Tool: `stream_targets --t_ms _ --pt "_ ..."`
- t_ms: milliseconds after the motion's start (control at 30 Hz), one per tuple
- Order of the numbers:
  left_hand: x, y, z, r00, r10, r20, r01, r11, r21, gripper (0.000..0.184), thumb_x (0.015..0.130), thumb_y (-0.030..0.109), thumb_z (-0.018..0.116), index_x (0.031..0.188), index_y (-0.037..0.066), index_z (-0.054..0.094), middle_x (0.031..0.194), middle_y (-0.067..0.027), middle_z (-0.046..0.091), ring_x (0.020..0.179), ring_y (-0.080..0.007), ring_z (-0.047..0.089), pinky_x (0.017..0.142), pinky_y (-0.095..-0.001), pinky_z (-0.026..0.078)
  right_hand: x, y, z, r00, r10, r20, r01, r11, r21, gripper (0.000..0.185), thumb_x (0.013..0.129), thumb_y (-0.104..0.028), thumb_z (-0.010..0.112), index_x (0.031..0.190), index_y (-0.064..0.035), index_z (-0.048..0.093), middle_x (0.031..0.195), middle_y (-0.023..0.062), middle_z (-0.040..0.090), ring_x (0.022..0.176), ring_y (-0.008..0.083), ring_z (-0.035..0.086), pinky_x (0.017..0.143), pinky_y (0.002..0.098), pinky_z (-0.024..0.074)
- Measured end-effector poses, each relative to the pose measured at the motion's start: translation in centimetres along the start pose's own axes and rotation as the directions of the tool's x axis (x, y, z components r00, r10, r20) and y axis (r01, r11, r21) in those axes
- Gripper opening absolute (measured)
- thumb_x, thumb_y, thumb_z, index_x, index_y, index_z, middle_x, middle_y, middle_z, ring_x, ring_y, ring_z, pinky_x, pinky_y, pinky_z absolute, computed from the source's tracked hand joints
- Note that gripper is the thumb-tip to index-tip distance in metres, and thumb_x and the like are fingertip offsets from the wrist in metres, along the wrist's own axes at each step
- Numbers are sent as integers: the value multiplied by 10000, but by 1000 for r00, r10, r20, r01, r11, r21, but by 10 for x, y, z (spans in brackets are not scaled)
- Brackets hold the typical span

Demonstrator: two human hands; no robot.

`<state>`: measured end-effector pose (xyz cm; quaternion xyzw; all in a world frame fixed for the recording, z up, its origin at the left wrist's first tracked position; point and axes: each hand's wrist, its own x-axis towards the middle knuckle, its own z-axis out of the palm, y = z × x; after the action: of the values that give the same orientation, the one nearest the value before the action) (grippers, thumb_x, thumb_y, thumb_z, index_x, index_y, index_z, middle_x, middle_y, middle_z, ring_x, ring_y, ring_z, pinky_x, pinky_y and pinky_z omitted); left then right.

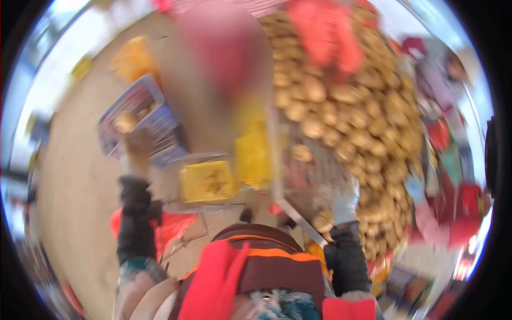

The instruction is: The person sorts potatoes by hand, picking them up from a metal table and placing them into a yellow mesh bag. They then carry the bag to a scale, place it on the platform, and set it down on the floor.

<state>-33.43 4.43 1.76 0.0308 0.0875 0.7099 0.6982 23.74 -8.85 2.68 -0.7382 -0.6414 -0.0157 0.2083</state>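
My left hand [137, 149], in a pale glove and smeared by motion, reaches over a blue-and-white crate [164, 133]. A potato [126, 121] shows at its fingertips; I cannot tell whether it is gripped or loose. Several more potatoes lie inside the crate. My right hand [346, 201], in a light blue glove, rests at the lower left border of a large potato heap [373, 138] on a slatted sorting table [314, 168]. Its fingers are blurred, and what they touch is unclear. A single potato [303, 153] lies on the slats beyond it.
A yellow-lined tray [208, 181] with small pieces in it stands between the crate and the table. The table's metal edge [276, 154] runs beside a yellow bag [253, 154]. A co-worker's gloved hand [414, 188] is at the heap's right; orange-red gloves [328, 37] are at the far side.
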Motion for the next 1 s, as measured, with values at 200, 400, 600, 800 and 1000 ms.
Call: stream_targets --t_ms 200,400,600,800,1000 --pt "-28 -218 60 903 -402 151 29 408 913 425 944 222 554 1318 49 449 1232 -91 552 1130 -222 540 966 -365 444 -137 88 46 975 184 123 -139 941 -310 394 793 -297 641 1096 -52 588 1268 250 458 1203 438 412 1013 506 354" --pt "-97 -420 80 424 -905 41 41 64 997 331 965 200 529 1243 20 518 1135 -55 589 1040 -131 547 923 -282 445 -90 108 -70 917 385 -104 -398 888 -228 473 732 -351 715 1133 -132 591 1281 167 481 1148 361 490 944 487 410" --pt "-142 -518 81 239 -968 -81 229 -25 973 416 966 207 533 1324 20 435 1203 -72 549 1112 -167 518 958 -299 426 -92 171 -74 898 425 115 -403 899 -169 456 743 -413 706 1084 -124 617 1241 152 528 1118 340 510 905 453 429" --pt "-165 -566 75 369 -914 -171 584 84 807 505 956 196 543 1400 66 340 1332 -82 443 1225 -190 444 1007 -322 400 -88 150 -74 879 417 231 -474 815 334 405 843 -385 631 1110 -82 608 1112 174 562 997 341 561 842 420 464" --pt "-162 -560 72 347 -917 -199 631 71 773 490 972 295 512 1373 56 364 1305 -92 462 1193 -196 479 985 -367 421 -101 158 -46 834 547 74 -552 830 78 529 756 -364 715 1185 -93 565 1182 173 532 1091 376 498 921 446 430"
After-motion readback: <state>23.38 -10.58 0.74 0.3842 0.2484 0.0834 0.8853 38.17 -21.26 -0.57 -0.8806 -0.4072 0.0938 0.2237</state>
